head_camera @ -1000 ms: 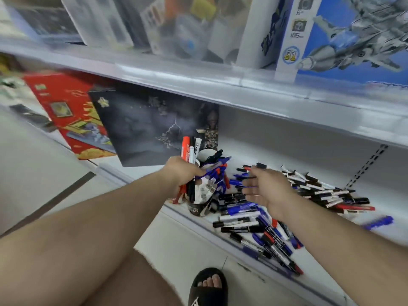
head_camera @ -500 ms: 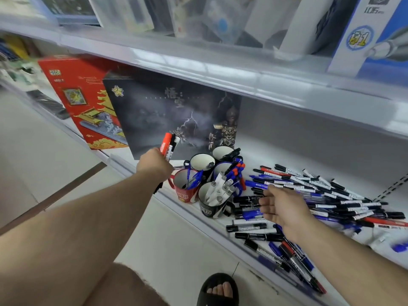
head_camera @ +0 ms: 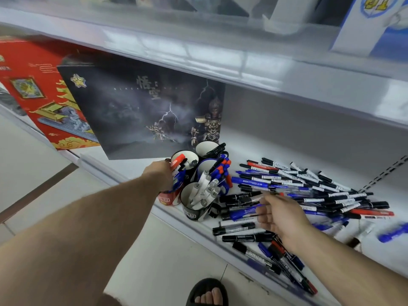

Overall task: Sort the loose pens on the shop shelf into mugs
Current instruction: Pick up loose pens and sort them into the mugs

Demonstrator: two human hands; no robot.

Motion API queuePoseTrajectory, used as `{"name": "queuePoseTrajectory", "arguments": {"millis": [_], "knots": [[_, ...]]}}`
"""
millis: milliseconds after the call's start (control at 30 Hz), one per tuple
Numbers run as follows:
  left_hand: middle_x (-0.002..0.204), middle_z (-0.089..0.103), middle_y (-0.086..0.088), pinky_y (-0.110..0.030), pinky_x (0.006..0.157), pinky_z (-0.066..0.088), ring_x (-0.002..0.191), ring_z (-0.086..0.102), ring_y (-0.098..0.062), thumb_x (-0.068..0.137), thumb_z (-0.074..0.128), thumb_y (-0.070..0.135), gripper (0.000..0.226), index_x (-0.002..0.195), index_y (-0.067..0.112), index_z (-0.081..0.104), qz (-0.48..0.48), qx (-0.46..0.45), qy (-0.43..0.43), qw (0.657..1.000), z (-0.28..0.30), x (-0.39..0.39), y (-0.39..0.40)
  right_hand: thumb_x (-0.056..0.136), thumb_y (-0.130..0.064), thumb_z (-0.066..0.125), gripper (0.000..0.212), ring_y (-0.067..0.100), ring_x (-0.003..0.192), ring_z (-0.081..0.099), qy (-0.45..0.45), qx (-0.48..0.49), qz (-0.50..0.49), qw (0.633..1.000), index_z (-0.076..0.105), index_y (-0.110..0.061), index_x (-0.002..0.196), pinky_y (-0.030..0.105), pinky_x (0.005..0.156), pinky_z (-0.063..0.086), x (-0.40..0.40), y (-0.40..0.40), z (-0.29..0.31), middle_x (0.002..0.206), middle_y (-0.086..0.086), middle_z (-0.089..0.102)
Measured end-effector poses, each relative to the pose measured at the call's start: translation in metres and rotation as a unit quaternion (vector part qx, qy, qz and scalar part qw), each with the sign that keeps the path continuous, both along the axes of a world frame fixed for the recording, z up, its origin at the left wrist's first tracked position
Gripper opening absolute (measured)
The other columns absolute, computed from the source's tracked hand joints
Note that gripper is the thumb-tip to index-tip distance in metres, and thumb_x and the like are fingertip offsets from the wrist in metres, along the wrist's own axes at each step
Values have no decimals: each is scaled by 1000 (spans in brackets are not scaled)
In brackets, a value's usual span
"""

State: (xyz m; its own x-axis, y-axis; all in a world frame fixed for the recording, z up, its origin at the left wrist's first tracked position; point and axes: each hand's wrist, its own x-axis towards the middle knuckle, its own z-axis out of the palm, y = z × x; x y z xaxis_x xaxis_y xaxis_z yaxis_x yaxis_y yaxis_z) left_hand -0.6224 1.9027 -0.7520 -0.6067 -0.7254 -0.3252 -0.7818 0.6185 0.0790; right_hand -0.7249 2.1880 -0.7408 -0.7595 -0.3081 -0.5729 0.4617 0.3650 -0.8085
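Observation:
Several mugs stand clustered on the white shelf (head_camera: pixel 254 151): a red mug (head_camera: pixel 166 198) at the front left, a black mug (head_camera: pixel 194 214) full of grey-capped markers, a blue mug (head_camera: pixel 204 168) with blue and red pens, and two dark mugs (head_camera: pixel 187 156) behind. My left hand (head_camera: pixel 159 175) grips a red marker (head_camera: pixel 177 160) and a black one, their tops leaning over the rear-left dark mug. My right hand (head_camera: pixel 280 215) hovers with relaxed fingers just above the loose pens (head_camera: pixel 309 191), a wide pile of black, blue and red markers to the right of the mugs.
A dark picture box (head_camera: pixel 141 107) and a red box (head_camera: pixel 33 85) stand on the shelf behind and left of the mugs. The upper shelf edge (head_camera: pixel 220 56) overhangs. Some pens lie at the shelf's front lip (head_camera: pixel 287 268). My sandalled foot (head_camera: pixel 207 292) is on the tiled floor.
My left hand has come down and right with the markers, from above the red mug to the rear dark mug's rim. My right hand stays over the pile, fingers now spread.

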Motion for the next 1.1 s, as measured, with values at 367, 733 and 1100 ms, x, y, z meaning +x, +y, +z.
{"name": "queuePoseTrajectory", "arguments": {"millis": [367,733,1100], "knots": [[77,66,-12,-38,76,58,70,67,-24,66,70,-9,28,89,7,64,-1,445,247,861,110,4,66,98,-16,59,12,19,61,60,67,-14,77,995,68,-9,102,32,57,49,9,31,73,74,8,70],[79,74,-7,-24,52,56,60,70,-17,93,39,-10,28,101,6,60,-43,689,205,694,180,10,228,99,-29,58,21,12,57,49,72,-111,184,974,72,-18,88,29,65,43,35,102,177,73,1,59],[84,74,-17,-21,45,54,68,73,-24,94,46,-2,21,101,3,65,88,733,239,630,153,6,276,107,-31,39,29,19,62,63,23,-171,-3,985,59,-10,104,28,59,48,35,149,158,111,22,71]]}}
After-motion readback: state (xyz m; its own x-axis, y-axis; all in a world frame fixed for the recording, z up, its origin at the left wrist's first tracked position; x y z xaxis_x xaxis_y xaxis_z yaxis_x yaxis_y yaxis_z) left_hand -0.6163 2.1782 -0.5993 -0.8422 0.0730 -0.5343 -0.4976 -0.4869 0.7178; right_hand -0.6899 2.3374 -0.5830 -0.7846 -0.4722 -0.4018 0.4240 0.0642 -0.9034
